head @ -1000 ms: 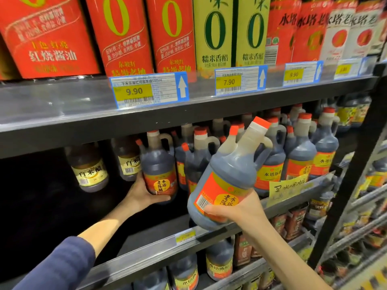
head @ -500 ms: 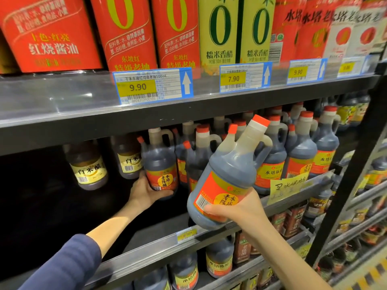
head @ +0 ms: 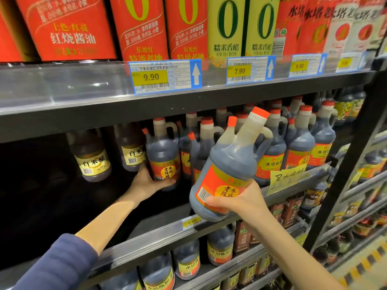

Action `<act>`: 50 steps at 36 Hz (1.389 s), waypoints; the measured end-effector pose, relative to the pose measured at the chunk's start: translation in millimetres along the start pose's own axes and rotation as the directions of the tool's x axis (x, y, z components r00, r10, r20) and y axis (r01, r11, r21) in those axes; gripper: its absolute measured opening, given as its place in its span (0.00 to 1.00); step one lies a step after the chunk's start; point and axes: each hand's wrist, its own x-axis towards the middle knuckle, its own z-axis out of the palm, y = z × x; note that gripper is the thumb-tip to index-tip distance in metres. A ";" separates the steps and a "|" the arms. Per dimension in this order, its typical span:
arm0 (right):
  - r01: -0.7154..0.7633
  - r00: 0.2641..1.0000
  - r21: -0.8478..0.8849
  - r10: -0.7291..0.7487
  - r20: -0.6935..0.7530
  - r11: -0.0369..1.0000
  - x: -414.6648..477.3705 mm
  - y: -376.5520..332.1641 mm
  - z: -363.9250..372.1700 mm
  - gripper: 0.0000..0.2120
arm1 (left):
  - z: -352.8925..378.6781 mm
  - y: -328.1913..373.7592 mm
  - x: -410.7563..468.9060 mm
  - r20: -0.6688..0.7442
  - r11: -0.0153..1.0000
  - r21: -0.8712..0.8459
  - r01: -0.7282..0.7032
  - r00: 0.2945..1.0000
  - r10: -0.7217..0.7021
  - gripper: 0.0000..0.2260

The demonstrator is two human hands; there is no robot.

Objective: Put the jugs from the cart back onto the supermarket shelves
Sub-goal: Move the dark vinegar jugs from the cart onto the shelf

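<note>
Tilted jug [head: 228, 174]: dark liquid, red-orange label, red cap; held in the air just in front of the middle shelf [head: 146, 237], leaning to the right, its base over the shelf's front rail.
Right hand [head: 236, 204]: fingers and thumb curled round the tilted jug's lower body, gripping it.
Standing jug [head: 163, 155]: upright on the middle shelf, at the left end of the row of jugs [head: 299, 147].
Left hand [head: 146, 183]: reaches into the middle shelf; fingers wrapped round the standing jug's base.
Pale-label bottles [head: 92, 160]: further left on the middle shelf, toward the back.
Price tags [head: 165, 76]: on the rail above the middle shelf.
</note>
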 end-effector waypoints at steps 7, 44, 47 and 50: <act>0.033 0.999 -0.016 -0.033 0.035 0.999 -4.0 1.4 8.4 0.33 | -1.8 47.7 -95.2 -0.118 0.971 -0.191 -0.143 0.985 0.122 0.37; 0.313 0.949 -0.364 -0.275 0.153 0.877 26.5 22.3 89.5 0.40 | -10.5 35.1 -85.3 0.092 0.982 0.015 -0.188 0.978 0.185 0.36; 0.292 0.955 -0.426 -0.240 0.173 0.856 30.6 25.9 90.3 0.40 | -8.2 30.8 -82.4 0.075 0.985 -0.017 -0.172 0.982 0.173 0.38; 0.289 0.956 -0.481 -0.221 0.194 0.828 33.8 29.3 90.4 0.32 | -5.2 25.1 -78.1 0.061 0.987 -0.030 -0.156 0.986 0.158 0.36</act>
